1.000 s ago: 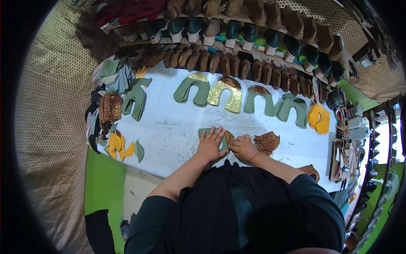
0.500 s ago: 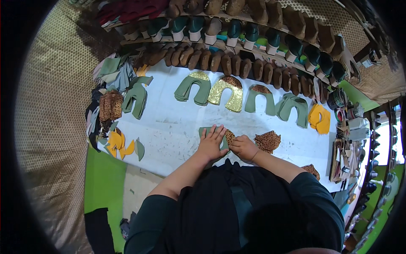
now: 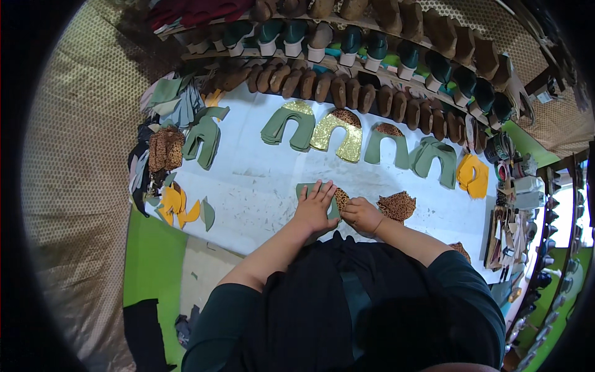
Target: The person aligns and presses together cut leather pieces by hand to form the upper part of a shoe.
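My left hand [image 3: 315, 209] lies flat with its fingers spread over a green shoe-upper piece [image 3: 302, 188], pressing it to the table. A leopard-print piece [image 3: 341, 196] shows beside it, joined to or overlapping the green one; which of the two I cannot tell. The curled fingers of my right hand [image 3: 363, 217] pinch at the near edge of this leopard-print piece, and the fingertips are partly hidden. Right of that hand lies a crumpled leopard-print scrap [image 3: 397, 206].
Across the white table [image 3: 248, 192] stand stacked green uppers [image 3: 287, 131], a gold glitter upper [image 3: 347, 146], another green upper [image 3: 385, 147] and yellow pieces [image 3: 473, 176]. Yellow and green offcuts [image 3: 175, 201] lie left. Shoe lasts [image 3: 338, 93] line shelves behind.
The whole view has shifted slightly, moving the table and its pieces a little to the right. My hands keep nearly the same places on the green and leopard-print pieces.
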A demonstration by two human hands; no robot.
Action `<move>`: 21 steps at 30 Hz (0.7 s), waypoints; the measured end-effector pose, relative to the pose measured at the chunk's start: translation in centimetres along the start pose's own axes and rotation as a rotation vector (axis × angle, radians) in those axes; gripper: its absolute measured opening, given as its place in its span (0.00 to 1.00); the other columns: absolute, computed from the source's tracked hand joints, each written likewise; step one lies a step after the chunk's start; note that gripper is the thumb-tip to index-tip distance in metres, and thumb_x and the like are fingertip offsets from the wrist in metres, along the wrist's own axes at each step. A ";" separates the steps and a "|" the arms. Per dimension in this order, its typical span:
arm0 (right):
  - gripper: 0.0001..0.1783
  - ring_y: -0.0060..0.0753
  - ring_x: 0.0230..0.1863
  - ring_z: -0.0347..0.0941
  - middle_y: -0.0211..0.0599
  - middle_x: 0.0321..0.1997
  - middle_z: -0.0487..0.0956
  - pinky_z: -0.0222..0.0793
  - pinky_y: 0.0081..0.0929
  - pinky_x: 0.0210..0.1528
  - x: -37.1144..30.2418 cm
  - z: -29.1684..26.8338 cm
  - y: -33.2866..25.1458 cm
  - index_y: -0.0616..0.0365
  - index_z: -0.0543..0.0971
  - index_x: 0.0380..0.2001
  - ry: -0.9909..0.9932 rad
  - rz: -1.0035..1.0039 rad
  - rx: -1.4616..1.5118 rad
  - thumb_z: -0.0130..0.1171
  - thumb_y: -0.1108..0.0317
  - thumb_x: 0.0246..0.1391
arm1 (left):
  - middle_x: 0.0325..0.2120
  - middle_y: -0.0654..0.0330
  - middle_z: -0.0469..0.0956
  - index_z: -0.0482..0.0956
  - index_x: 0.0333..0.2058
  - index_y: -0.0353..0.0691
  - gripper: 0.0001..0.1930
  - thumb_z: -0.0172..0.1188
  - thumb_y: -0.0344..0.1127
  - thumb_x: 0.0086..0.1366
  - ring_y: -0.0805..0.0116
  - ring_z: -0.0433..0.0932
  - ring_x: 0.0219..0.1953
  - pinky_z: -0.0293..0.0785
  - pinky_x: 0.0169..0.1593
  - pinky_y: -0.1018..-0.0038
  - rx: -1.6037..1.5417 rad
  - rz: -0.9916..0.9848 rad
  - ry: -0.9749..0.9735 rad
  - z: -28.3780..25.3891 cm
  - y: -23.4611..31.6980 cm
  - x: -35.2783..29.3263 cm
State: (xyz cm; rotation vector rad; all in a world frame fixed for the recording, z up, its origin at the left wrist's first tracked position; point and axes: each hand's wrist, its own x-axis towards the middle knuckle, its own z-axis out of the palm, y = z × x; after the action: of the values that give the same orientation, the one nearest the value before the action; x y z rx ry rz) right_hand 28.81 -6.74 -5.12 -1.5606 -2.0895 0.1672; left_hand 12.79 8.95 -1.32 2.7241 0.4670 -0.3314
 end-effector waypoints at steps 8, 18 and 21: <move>0.16 0.34 0.44 0.71 0.26 0.35 0.76 0.67 0.35 0.44 0.0 0.0 -0.5 0.52 0.81 0.37 0.041 0.010 0.016 0.65 0.68 0.40 | 0.74 0.64 0.48 0.52 0.71 0.48 0.51 0.64 0.58 0.52 0.58 0.43 0.75 0.36 0.73 0.47 -0.018 0.001 0.025 0.4 -0.1 -0.1; 0.16 0.36 0.45 0.71 0.27 0.36 0.76 0.68 0.36 0.46 -0.2 0.6 -0.5 0.53 0.80 0.37 0.053 0.022 0.026 0.65 0.68 0.40 | 0.73 0.63 0.48 0.52 0.71 0.48 0.52 0.64 0.59 0.50 0.56 0.43 0.75 0.37 0.73 0.45 -0.010 -0.002 0.022 0.4 -0.1 0.1; 0.16 0.35 0.45 0.71 0.26 0.36 0.76 0.67 0.36 0.45 -0.2 0.6 -0.5 0.52 0.80 0.37 0.064 0.012 0.017 0.65 0.67 0.40 | 0.74 0.63 0.48 0.52 0.71 0.48 0.53 0.64 0.59 0.50 0.57 0.43 0.75 0.37 0.73 0.45 -0.014 -0.001 0.025 0.5 -0.1 0.0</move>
State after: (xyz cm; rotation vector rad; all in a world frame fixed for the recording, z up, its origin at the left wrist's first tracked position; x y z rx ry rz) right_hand 28.12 -7.02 -5.50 -1.5489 -2.0248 0.1381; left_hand 12.70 8.87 -1.84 2.7175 0.4755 -0.2932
